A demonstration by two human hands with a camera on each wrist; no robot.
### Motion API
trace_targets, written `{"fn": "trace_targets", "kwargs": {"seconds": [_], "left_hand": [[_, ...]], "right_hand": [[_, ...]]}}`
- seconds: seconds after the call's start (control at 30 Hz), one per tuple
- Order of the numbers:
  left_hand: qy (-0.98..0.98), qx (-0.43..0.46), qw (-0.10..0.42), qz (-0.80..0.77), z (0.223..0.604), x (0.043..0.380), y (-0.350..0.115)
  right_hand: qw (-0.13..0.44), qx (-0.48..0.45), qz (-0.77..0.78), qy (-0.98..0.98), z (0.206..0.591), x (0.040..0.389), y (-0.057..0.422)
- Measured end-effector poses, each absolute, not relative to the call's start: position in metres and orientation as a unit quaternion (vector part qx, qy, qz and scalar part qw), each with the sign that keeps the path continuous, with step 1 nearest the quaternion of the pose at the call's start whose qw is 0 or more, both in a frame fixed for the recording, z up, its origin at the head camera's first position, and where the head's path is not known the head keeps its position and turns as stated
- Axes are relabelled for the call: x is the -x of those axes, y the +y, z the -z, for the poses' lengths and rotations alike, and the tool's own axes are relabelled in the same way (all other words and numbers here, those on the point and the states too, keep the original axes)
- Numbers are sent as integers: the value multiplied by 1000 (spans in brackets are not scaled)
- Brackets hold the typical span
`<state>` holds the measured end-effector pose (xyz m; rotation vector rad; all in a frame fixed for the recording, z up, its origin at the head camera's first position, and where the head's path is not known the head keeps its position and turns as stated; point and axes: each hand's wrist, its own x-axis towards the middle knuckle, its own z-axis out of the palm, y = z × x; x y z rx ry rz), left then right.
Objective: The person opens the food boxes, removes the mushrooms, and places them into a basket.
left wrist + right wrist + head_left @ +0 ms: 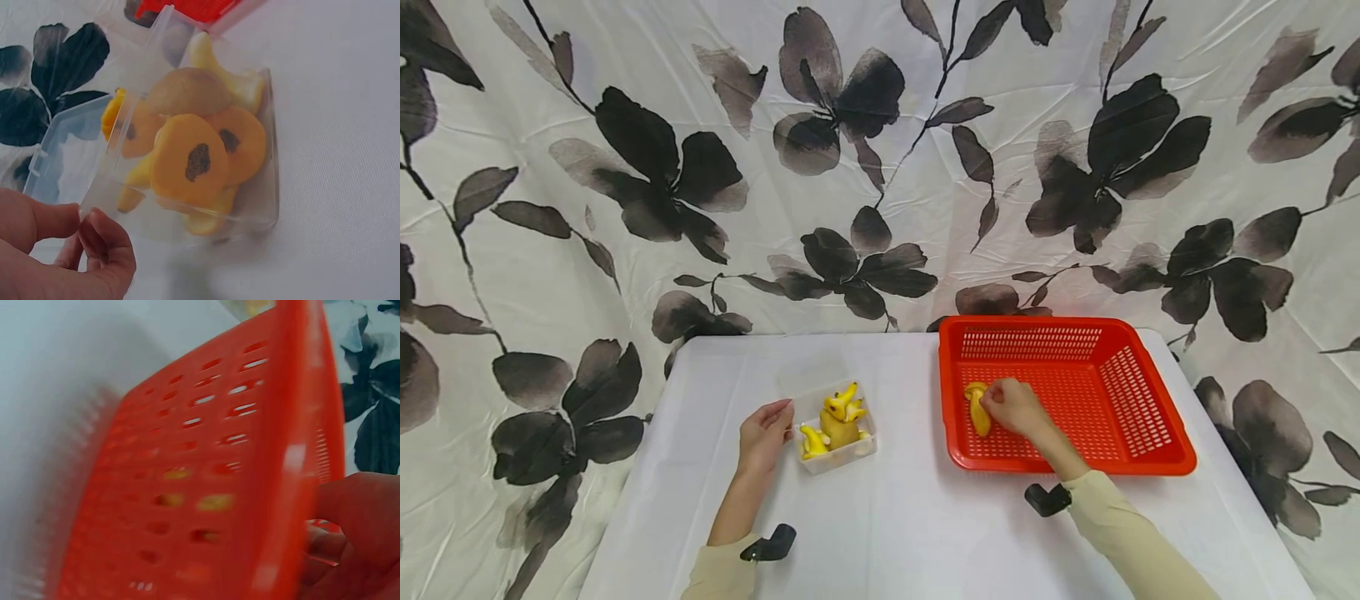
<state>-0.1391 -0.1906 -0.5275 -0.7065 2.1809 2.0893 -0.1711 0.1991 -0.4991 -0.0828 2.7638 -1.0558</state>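
On the left half of the table stands a clear plastic box (838, 461) filled with toy fruit. Inside are orange papaya-like halves (187, 164) with dark seed patches, a brown rounded piece (190, 92), and yellow banana-like pieces (813, 442). My left hand (765, 435) pinches the box's left edge between thumb and fingers. Over to the right, my right hand (1017, 408) reaches into a red basket (1067, 463). Its fingertips pinch a slim yellow toy fruit (979, 415) near the basket's left wall. In the right wrist view, the basket's rim hides most of these fingers.
A translucent lid (78, 140) lies beside the box in the left wrist view. White cloth covers the table (910, 517), and a floral curtain (850, 167) hangs behind it. The basket's raised, perforated walls surround the right hand.
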Motion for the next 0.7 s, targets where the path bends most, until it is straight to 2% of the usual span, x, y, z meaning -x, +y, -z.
{"fn": "trace_targets", "kwargs": {"seconds": [0.47, 0.7], "left_hand": [[709, 228, 13, -667, 530, 139, -191], [711, 226, 4, -666, 531, 140, -190]], "right_hand": [[51, 76, 375, 923, 462, 189, 166], [13, 117, 376, 919, 451, 198, 145]]}}
